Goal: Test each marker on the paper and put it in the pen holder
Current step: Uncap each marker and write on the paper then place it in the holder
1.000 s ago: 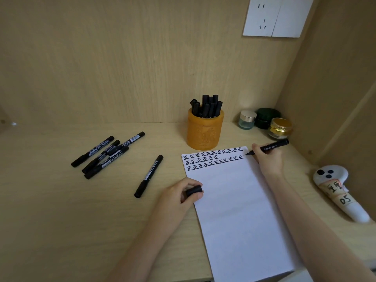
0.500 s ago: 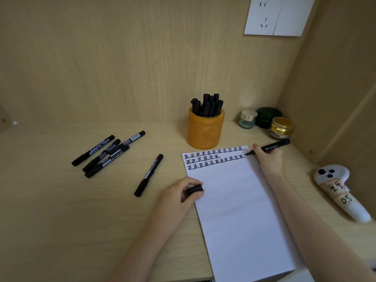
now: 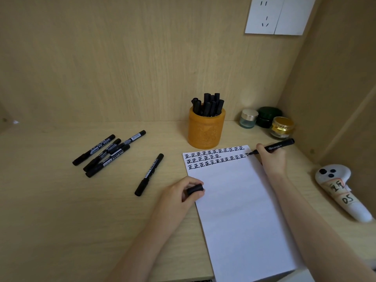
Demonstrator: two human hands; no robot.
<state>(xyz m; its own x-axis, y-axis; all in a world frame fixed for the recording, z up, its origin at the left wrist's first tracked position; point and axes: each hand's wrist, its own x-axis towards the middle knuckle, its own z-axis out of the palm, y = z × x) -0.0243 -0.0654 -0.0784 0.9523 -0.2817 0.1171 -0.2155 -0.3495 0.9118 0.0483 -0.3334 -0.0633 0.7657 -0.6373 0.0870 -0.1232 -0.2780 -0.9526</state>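
Pale wood-grain board forms the desk (image 3: 61, 210) and the walls around it in the head view, the only view given. A white sheet of paper (image 3: 240, 210) lies right of centre, with three rows of black characters (image 3: 213, 158) across its far end. The right hand (image 3: 271, 159) has its grip closed around an uncapped black marker (image 3: 274, 147), whose tip touches the paper at the right end of the middle row, beside a half-drawn character. The left hand (image 3: 181, 195) rests at the paper's left edge, its grip pinched on a black marker cap (image 3: 195, 189). Just beyond the paper's far edge stands an orange pen holder (image 3: 206, 130) with a bunch of black markers (image 3: 208, 104) upright in it. On the desk to the left, four capped markers (image 3: 105, 154) lie in a loose cluster, and one more marker (image 3: 149, 174) lies alone between them and the paper. Three small jars (image 3: 266, 121) sit in the far right corner; a white controller (image 3: 341, 190) lies at the right edge.
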